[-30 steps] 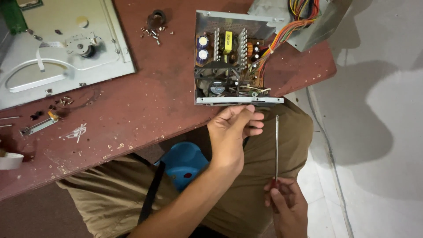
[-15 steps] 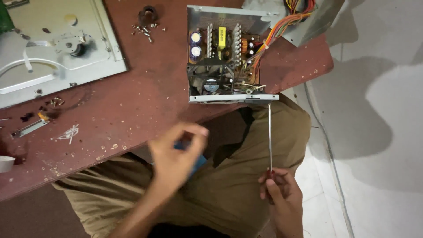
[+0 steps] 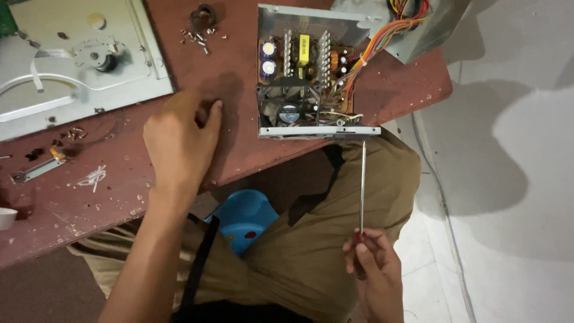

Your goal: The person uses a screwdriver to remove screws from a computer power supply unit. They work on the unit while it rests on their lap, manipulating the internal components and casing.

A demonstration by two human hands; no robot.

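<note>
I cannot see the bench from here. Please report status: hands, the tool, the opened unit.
Left hand flat on table, empty. Right hand holds long screwdriver, tip at open power supply unit front edge. Loose screws lie apart, nothing blocking.

Your desk (image 3: 149, 179) has a reddish-brown top with many scratches and small crumbs. On it, near the front edge, lies an open power supply box (image 3: 311, 78) with its fan and coloured wires showing. At the far left you have a flat grey metal plate (image 3: 72, 66). Between them lies a small pile of screws (image 3: 200, 37) beside a dark ring (image 3: 203, 15). A small metal strip (image 3: 34, 170) lies at the left, and your left hand (image 3: 179, 140) rests flat on the top.
</note>
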